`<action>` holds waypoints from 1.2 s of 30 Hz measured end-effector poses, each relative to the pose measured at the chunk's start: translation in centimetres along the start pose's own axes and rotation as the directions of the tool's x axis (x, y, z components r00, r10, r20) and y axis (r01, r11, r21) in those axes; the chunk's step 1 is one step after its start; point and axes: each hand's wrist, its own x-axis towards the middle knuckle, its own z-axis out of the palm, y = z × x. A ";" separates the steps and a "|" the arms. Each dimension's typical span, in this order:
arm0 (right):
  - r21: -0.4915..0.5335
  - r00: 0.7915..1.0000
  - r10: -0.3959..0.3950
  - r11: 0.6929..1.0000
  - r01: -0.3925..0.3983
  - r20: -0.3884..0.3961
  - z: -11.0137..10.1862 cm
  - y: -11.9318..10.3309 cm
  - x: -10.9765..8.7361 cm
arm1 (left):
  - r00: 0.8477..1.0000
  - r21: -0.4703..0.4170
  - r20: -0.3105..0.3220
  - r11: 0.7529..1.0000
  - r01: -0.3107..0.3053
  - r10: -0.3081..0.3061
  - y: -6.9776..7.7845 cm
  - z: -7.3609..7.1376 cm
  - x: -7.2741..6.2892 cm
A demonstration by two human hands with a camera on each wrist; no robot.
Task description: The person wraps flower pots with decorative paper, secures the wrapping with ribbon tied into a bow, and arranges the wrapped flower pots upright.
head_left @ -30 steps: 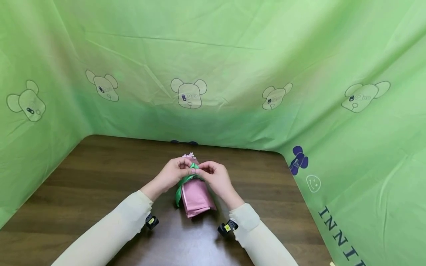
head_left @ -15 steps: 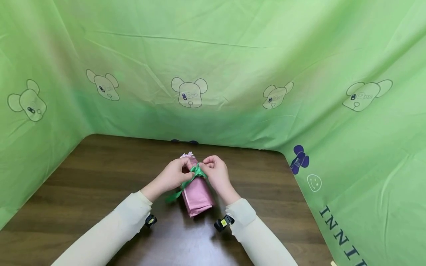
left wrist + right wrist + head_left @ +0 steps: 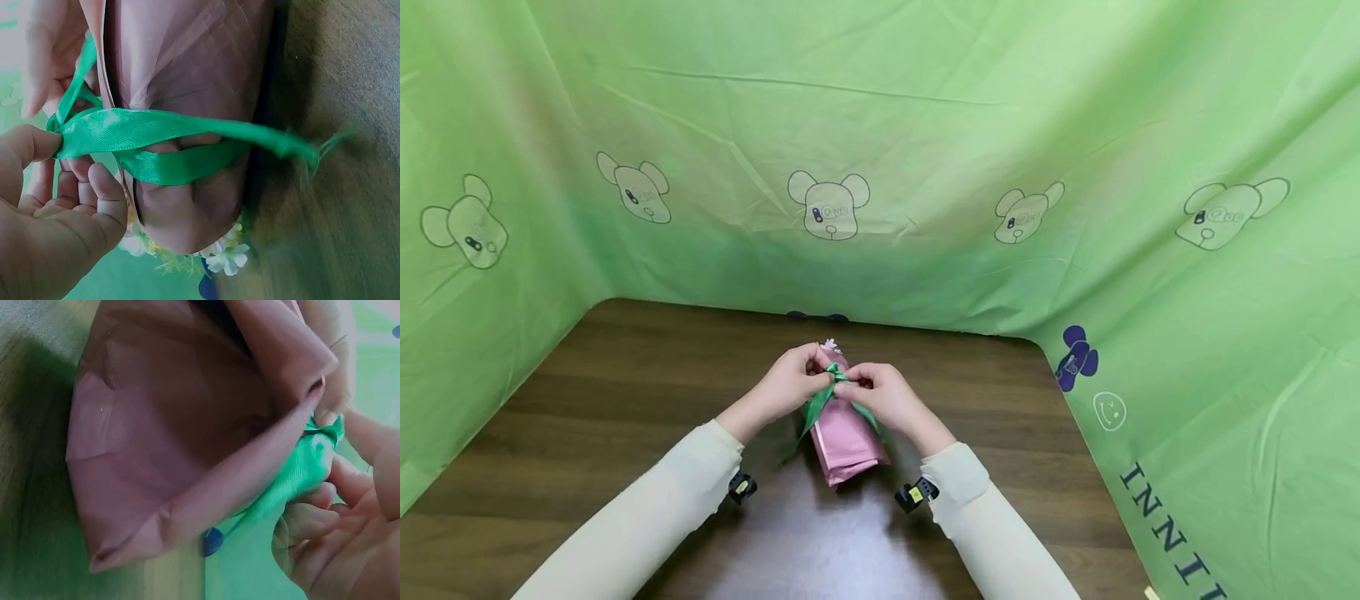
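A small bouquet wrapped in pink paper [image 3: 844, 442] lies on the table, its pale flowers [image 3: 830, 344] at the far end. Around its narrower part runs a green satin ribbon [image 3: 817, 408], with tails trailing down both sides. My left hand [image 3: 784, 387] pinches the ribbon at the knot; in the left wrist view, thumb and fingertips grip the ribbon [image 3: 119, 130] beside the wrap. Opposite it, my right hand [image 3: 887, 398] pinches the ribbon too. The right wrist view has the open paper end [image 3: 175, 425] near the camera, and the fingers partly hide the knot.
The brown wooden table [image 3: 647, 400] extends around the bouquet. Green cloth [image 3: 925, 275] with bear prints encloses the back and both sides. Black wrist straps with small devices [image 3: 914, 495] hang below both wrists.
The hands have shifted around the knot, and the right hand has come lower. The ribbon gathered between them half a second ago now stands narrower, with a tail showing on the right side too.
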 end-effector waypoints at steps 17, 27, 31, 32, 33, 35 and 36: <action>-0.239 0.989 -0.044 0.971 0.008 -0.144 0.7 -0.1 -0.3 | 1.000 -0.021 0.020 1.000 0.017 -0.016 0.1 0.5 0.0; -0.316 0.944 -0.183 0.944 0.091 -0.275 0.9 0.0 -0.5 | 0.996 -0.110 0.026 0.990 0.085 -0.083 0.3 0.3 0.1; -0.375 0.937 -0.217 0.921 0.104 -0.273 0.9 0.2 -0.4 | 0.994 -0.137 0.048 0.985 0.106 -0.100 -0.1 0.4 0.2; -0.387 0.937 -0.223 0.916 0.107 -0.269 0.8 0.3 -0.4 | 0.993 -0.144 0.053 0.983 0.109 -0.103 -0.1 0.4 0.2; -0.399 0.937 -0.229 0.910 0.111 -0.264 0.8 0.3 -0.4 | 0.993 -0.151 0.059 0.982 0.115 -0.107 -0.1 0.4 0.2; -0.427 0.934 -0.253 0.895 0.127 -0.252 0.7 0.3 -0.3 | 0.991 -0.161 0.067 0.979 0.127 -0.117 -0.1 0.4 0.2; -0.441 0.933 -0.267 0.887 0.139 -0.242 0.7 0.3 -0.3 | 0.990 -0.166 0.069 0.977 0.136 -0.126 -0.1 0.3 0.2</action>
